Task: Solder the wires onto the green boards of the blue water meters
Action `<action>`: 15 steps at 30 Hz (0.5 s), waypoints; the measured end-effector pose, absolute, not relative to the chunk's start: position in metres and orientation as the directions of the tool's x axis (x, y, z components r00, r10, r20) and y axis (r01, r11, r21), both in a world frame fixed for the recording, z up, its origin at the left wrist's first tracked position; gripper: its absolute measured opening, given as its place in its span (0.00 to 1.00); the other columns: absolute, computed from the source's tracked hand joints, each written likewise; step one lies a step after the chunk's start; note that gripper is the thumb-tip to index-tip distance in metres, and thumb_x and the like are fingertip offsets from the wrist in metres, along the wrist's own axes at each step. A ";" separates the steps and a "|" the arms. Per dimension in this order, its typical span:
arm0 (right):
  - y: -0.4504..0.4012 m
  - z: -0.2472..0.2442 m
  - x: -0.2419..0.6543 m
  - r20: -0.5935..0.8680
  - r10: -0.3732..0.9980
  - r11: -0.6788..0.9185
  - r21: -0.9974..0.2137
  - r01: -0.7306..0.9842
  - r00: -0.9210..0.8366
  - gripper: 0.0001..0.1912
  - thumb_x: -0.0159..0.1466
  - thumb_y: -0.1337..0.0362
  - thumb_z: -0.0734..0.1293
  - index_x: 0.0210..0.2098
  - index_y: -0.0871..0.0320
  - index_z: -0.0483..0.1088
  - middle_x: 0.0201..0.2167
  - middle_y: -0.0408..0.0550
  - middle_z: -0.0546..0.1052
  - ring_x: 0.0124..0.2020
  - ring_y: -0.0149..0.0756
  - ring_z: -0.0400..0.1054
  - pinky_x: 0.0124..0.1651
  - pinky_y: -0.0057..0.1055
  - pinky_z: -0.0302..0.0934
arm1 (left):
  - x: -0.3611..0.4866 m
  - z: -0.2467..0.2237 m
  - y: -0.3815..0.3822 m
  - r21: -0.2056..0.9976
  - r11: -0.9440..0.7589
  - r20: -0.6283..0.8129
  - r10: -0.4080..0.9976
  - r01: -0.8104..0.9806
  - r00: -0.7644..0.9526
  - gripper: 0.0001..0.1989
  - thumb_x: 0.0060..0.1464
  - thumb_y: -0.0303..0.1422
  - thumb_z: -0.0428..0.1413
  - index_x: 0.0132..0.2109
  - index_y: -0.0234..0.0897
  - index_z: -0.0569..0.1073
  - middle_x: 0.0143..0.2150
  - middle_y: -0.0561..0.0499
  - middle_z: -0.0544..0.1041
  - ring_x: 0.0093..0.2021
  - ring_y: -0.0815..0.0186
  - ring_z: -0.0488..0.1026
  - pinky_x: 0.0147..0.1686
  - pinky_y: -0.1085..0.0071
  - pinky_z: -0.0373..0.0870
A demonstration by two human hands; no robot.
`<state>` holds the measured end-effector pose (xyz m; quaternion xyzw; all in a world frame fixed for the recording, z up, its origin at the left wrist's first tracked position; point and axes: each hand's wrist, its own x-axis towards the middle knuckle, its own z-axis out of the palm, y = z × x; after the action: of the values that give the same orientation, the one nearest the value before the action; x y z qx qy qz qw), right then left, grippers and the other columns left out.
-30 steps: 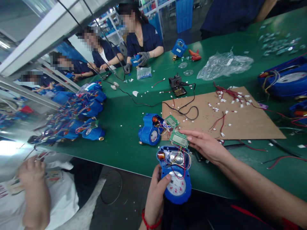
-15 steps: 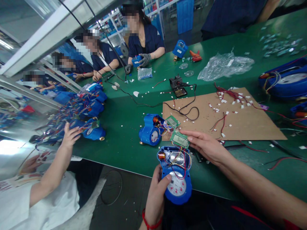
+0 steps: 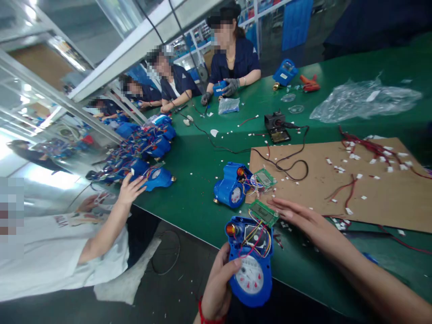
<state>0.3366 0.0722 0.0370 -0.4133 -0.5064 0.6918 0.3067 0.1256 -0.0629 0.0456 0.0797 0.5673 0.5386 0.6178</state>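
Observation:
My left hand (image 3: pixel 221 279) grips the lower left side of a blue water meter (image 3: pixel 251 292), thumb on the edge of its round white dial. Its upper housing is uncovered, with an orange part and coloured wires inside. The wires lead up to a green circuit board (image 3: pixel 263 213) with a grey display showing characters. Beside the board's right edge, my right hand (image 3: pixel 300 218) stretches out its fingers; whether a fingertip touches the board I cannot tell. A second blue water meter (image 3: pixel 231 186) lies just beyond, wired to its own green board (image 3: pixel 265 178).
Brown cardboard (image 3: pixel 303 180) bears red wires (image 3: pixel 367 146) with white connectors. Behind stand a black soldering-iron holder (image 3: pixel 277 127), a plastic bag (image 3: pixel 364 101) and orange-handled pliers (image 3: pixel 309 83). At left, a co-worker's hand (image 3: pixel 131 189) is near piled meters (image 3: pixel 141 150). Other people sit opposite.
My right hand's fingers have straightened beside the circuit board they were holding. The held meter sits slightly lower in view. The camera has turned left, so the surroundings appear shifted right.

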 end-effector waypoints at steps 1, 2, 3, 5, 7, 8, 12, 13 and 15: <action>0.071 0.036 0.337 -0.280 0.836 -0.308 -0.951 0.019 -0.472 0.24 0.61 0.51 0.63 0.55 0.48 0.66 0.56 0.45 0.69 0.61 0.44 0.58 0.65 0.45 0.43 | 0.117 0.047 -0.067 0.710 0.386 -0.617 0.744 -0.589 -0.257 0.26 0.39 0.31 0.65 0.48 0.33 0.72 0.44 0.41 0.78 0.46 0.51 0.74 0.47 0.62 0.69; 0.070 0.034 0.336 -0.300 0.826 -0.321 -0.946 0.038 -0.477 0.24 0.61 0.50 0.63 0.56 0.49 0.66 0.56 0.46 0.70 0.60 0.45 0.59 0.65 0.46 0.44 | 0.107 0.048 -0.072 0.714 0.365 -0.622 0.723 -0.597 -0.301 0.26 0.39 0.31 0.65 0.48 0.32 0.73 0.43 0.41 0.78 0.45 0.51 0.75 0.46 0.61 0.70; 0.070 0.031 0.336 -0.315 0.816 -0.332 -0.942 0.053 -0.485 0.24 0.61 0.50 0.62 0.55 0.49 0.66 0.55 0.48 0.70 0.59 0.46 0.59 0.65 0.46 0.44 | 0.096 0.050 -0.075 0.720 0.344 -0.627 0.694 -0.602 -0.354 0.25 0.38 0.32 0.65 0.47 0.32 0.73 0.42 0.41 0.79 0.44 0.51 0.76 0.45 0.61 0.71; 0.070 0.026 0.335 -0.327 0.797 -0.335 -0.939 0.079 -0.507 0.24 0.62 0.49 0.62 0.54 0.51 0.67 0.54 0.49 0.71 0.59 0.47 0.60 0.65 0.47 0.43 | 0.073 0.055 -0.079 0.742 0.304 -0.625 0.638 -0.598 -0.450 0.25 0.39 0.32 0.64 0.47 0.31 0.73 0.40 0.42 0.79 0.41 0.52 0.77 0.43 0.62 0.73; 0.071 0.022 0.334 -0.329 0.785 -0.330 -0.939 0.095 -0.525 0.23 0.62 0.49 0.61 0.53 0.51 0.68 0.54 0.51 0.71 0.58 0.48 0.61 0.65 0.48 0.42 | 0.049 0.058 -0.074 0.770 0.269 -0.601 0.610 -0.579 -0.516 0.23 0.42 0.31 0.63 0.48 0.31 0.73 0.40 0.43 0.80 0.41 0.54 0.77 0.42 0.63 0.74; 0.072 0.020 0.333 -0.328 0.786 -0.327 -0.940 0.098 -0.524 0.23 0.62 0.49 0.61 0.53 0.51 0.68 0.53 0.51 0.71 0.58 0.48 0.61 0.65 0.48 0.43 | 0.036 0.058 -0.068 0.784 0.255 -0.584 0.610 -0.566 -0.536 0.22 0.43 0.30 0.62 0.48 0.31 0.73 0.40 0.44 0.80 0.41 0.55 0.77 0.42 0.63 0.74; 0.073 0.021 0.331 -0.303 0.798 -0.306 -0.948 0.082 -0.520 0.23 0.62 0.48 0.61 0.52 0.53 0.70 0.51 0.52 0.73 0.56 0.48 0.64 0.63 0.48 0.48 | -0.011 0.050 -0.024 0.831 0.174 -0.501 0.645 -0.528 -0.577 0.13 0.47 0.26 0.58 0.43 0.26 0.74 0.35 0.43 0.80 0.40 0.56 0.77 0.42 0.65 0.75; 0.073 0.022 0.331 -0.294 0.802 -0.299 -0.951 0.076 -0.520 0.23 0.62 0.49 0.62 0.51 0.53 0.70 0.50 0.52 0.74 0.55 0.48 0.65 0.62 0.47 0.50 | -0.022 0.046 -0.010 0.836 0.158 -0.487 0.655 -0.526 -0.578 0.13 0.48 0.25 0.57 0.43 0.26 0.74 0.35 0.43 0.80 0.40 0.57 0.77 0.43 0.65 0.75; 0.071 0.022 0.330 -0.282 0.810 -0.294 -0.954 0.060 -0.514 0.22 0.61 0.49 0.62 0.50 0.54 0.71 0.49 0.52 0.75 0.54 0.47 0.66 0.61 0.47 0.52 | -0.040 0.039 0.018 0.842 0.130 -0.468 0.660 -0.524 -0.588 0.12 0.49 0.22 0.56 0.43 0.25 0.74 0.35 0.43 0.80 0.39 0.58 0.77 0.43 0.65 0.74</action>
<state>0.3301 0.0714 0.0221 -0.4116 -0.5283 0.6912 0.2715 -0.0396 0.0183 0.0385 0.0564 0.6020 0.6570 0.4504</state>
